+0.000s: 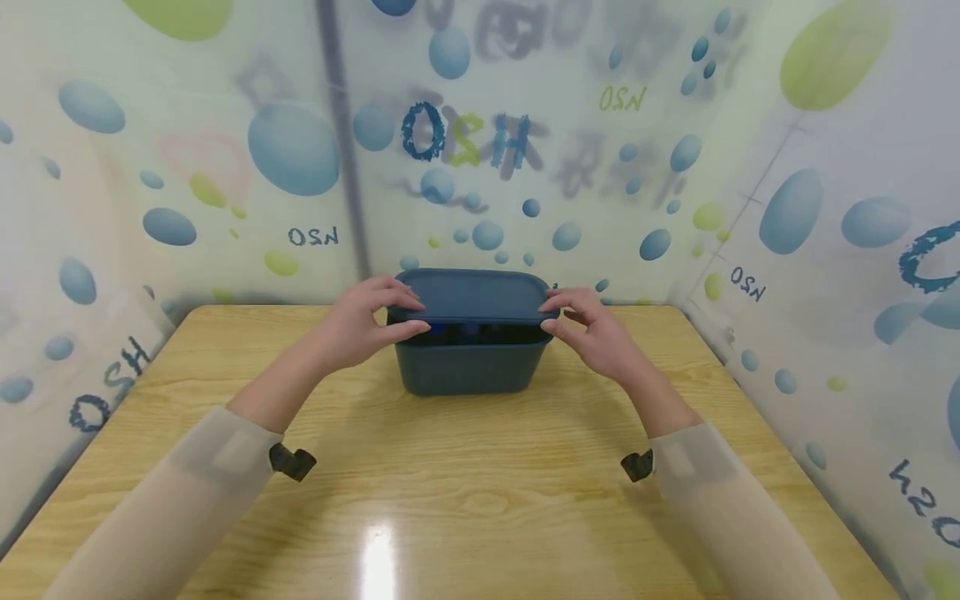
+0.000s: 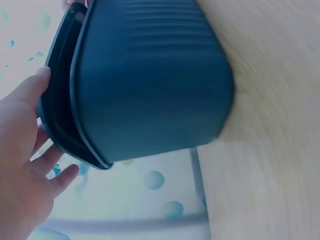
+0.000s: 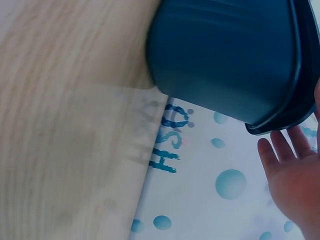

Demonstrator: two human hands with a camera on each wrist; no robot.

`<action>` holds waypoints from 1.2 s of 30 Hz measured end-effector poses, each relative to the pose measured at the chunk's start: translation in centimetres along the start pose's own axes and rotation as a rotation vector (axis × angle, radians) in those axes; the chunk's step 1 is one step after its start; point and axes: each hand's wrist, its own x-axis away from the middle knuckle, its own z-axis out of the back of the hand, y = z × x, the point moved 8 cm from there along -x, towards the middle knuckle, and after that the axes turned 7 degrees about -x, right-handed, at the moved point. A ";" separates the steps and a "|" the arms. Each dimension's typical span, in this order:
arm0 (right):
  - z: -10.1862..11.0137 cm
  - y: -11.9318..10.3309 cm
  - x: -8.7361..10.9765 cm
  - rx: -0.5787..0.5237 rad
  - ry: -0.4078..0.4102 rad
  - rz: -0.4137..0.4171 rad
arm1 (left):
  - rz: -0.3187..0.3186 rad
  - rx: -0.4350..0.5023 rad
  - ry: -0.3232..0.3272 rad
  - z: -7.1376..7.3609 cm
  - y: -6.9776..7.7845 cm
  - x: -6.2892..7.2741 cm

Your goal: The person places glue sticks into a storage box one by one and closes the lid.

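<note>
A dark blue storage box (image 1: pixel 472 371) stands at the back of the table, its lid (image 1: pixel 480 293) tilted with the front edge raised and the back edge against the rim. Through the front gap the inside shows dark, with some bluish items I cannot make out. My left hand (image 1: pixel 363 325) holds the lid's left end, thumb at the front and fingers over the top. At the right end, my right hand (image 1: pixel 592 333) pinches the lid the same way. In the left wrist view the box (image 2: pixel 155 85) has ribs on its long side, and the lid (image 2: pixel 57 95) stands apart from the front rim.
The box rests on a wooden table (image 1: pixel 480 492). Close behind it rises a pale wall (image 1: pixel 510 217) with blue and green oval spots and lettering; similar walls flank both sides. Small black devices sit at both wrists.
</note>
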 end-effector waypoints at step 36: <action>-1.3 1.1 1.5 0.047 -0.052 -0.012 | 0.026 0.055 0.026 -1.5 -1.3 3.1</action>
